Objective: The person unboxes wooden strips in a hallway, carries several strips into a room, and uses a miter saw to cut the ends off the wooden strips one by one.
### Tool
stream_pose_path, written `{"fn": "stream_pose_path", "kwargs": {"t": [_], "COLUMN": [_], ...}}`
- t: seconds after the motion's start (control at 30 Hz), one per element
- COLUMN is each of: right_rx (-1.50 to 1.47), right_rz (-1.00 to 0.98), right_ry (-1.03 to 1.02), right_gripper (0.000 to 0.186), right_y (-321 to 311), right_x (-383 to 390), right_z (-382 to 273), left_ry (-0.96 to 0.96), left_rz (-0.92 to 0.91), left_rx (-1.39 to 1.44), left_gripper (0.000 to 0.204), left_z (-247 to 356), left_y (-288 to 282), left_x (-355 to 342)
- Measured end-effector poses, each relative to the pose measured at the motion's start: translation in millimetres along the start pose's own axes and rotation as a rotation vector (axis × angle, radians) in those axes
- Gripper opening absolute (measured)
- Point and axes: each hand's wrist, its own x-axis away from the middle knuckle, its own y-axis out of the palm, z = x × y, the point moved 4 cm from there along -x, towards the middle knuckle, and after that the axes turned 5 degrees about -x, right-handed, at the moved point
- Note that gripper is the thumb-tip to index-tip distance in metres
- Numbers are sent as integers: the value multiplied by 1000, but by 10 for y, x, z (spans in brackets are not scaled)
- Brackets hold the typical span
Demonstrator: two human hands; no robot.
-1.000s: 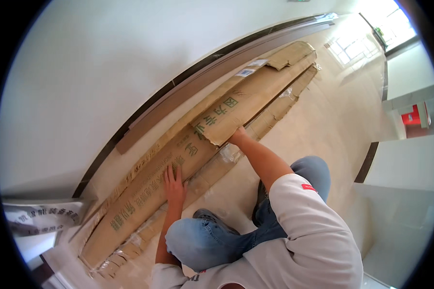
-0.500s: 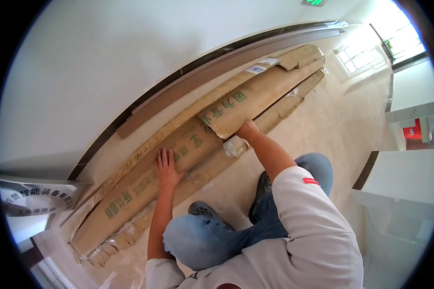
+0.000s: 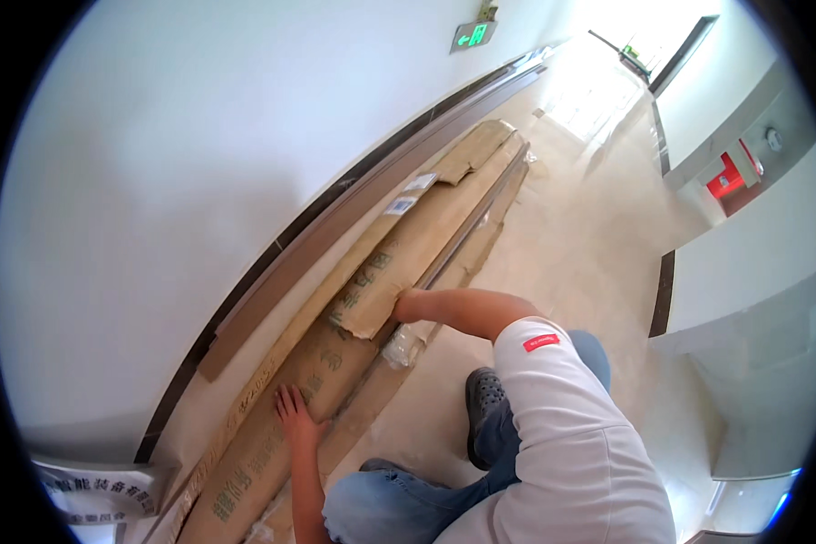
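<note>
Left hand pressed flat, fingers spread, on the long brown paper-wrapped bundle lying on the beige tiled floor along the white wall. Right hand tucked under a torn brown wrapping flap; its grasp cannot be judged. Risk: the paper may rip unevenly if the flap is pulled while the bundle slides.

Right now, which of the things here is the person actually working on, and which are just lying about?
In hand:
- long cardboard package on the floor along the wall
- left hand, flat on its wrapping
- right hand, fingers tucked under the torn cardboard edge

Lying about:
- dark strip along the base of the wall
- printed sack at lower left
- green sign on the wall
- red box at right
</note>
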Motion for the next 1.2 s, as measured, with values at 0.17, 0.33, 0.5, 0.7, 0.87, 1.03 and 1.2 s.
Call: {"fn": "stream_pose_path", "kwargs": {"t": [0.17, 0.33, 0.5, 0.7, 0.87, 1.03, 1.2], "right_rx": [83, -345, -509, -183, -355, -450, -266], "right_rz": [390, 57, 199, 386, 743, 798, 297], "right_ry": [-203, -143, 24, 316, 516, 862, 371], "right_gripper": [36, 45, 42, 42, 38, 32, 41], "right_y": [158, 506, 907, 999, 1027, 1520, 2296], "right_x": [404, 490, 501, 1503, 2178, 2298, 1470], "right_z": [82, 33, 711, 2293, 3289, 4087, 3890], "left_ry": [121, 208, 251, 241, 192, 168, 203], "left_rz": [-27, -16, 319, 125, 180, 287, 447], "left_rx": [73, -10, 258, -464, -469, -533, -749], "left_gripper": [120, 107, 64, 78, 74, 70, 66], "left_z": [1, 29, -598, -717, -657, -396, -190], "left_y": [101, 143, 1015, 1264, 1056, 895, 992], "left_x": [169, 315, 250, 169, 178, 5, -6]}}
